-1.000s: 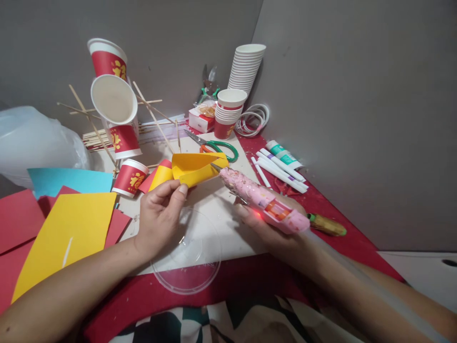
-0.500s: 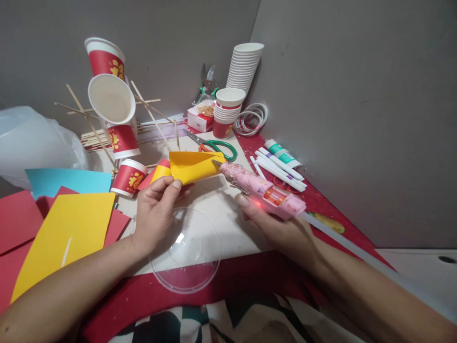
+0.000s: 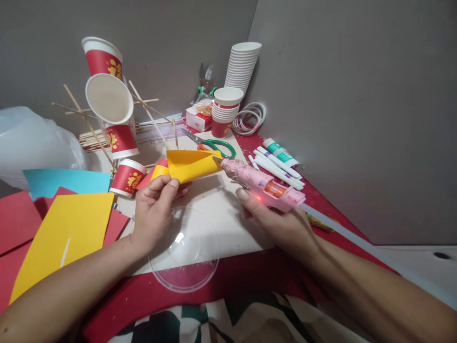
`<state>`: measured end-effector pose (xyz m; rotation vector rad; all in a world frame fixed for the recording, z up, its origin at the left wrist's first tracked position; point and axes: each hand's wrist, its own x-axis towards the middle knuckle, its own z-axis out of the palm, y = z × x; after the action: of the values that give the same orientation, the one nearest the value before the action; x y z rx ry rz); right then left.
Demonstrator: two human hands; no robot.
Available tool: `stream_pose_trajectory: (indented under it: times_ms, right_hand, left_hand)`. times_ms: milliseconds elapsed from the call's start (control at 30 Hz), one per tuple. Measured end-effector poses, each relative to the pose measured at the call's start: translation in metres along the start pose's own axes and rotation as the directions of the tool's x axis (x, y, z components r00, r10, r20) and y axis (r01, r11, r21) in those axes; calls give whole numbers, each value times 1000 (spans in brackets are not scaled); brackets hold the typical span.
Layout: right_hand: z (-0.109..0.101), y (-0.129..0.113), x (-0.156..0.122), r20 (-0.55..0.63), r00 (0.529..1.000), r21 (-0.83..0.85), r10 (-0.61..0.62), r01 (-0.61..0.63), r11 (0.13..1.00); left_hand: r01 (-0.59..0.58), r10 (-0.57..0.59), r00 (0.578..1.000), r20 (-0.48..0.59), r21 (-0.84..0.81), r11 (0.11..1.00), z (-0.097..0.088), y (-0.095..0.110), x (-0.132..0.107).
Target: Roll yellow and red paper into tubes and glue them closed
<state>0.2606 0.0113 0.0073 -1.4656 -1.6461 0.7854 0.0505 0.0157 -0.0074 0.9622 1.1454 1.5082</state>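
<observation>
Well to the left of a clear round lid (image 3: 183, 247) on the near part of the tabletop (image 3: 243, 276), a cloudy white plastic bag (image 3: 39, 143) sits behind sheets of coloured paper, with a flat yellow sheet (image 3: 74, 224) uppermost. Nearer the lid, beyond its left side, a red paper cup (image 3: 128, 177) leans at a slant.

Next, just beyond the lid's left rim, comes the left hand (image 3: 153, 207). Its thumb and fingers pinch the near left edge of a curled yellow paper (image 3: 196, 170), held in the air beyond the lid. The paper's long axis runs left to right, extending rightward from these fingers toward the other hand; the left hand is nearer to it.

Green-handled scissors (image 3: 210, 144) lie farther beyond the lid, behind the paper. Beyond the lid's right side, the right hand (image 3: 278, 219) has its fingers wrapped around a pink glue gun (image 3: 259, 183). The nozzle points left at the paper's right end; whether it touches is hard to tell. Farthest right, white rods (image 3: 278, 169) lie beyond the lid.
</observation>
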Motion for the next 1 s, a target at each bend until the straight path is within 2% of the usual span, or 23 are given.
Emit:
stream_pose_trajectory:
  times_ms: [133, 600, 833, 1000]
  right_hand:
    - [0, 0, 1, 6, 1000, 0, 30, -30, 1000]
    - [-2, -3, 1, 27, 1000, 16, -4, 3, 1000]
    - [4, 1, -1, -2, 994, 92, -105, 105, 990]
    - [4, 9, -2, 109, 964, 151, -241, 224, 963]
  left_hand:
    - [-6, 6, 1000, 15, -10, 1000, -1, -1, 0]
    - [-8, 8, 1000, 7, -10, 1000, 1, 3, -1]
    - [3, -3, 1000, 8, -1, 1000, 0, 2, -1]
    - [18, -18, 1000, 18, 11, 1000, 0, 2, 0]
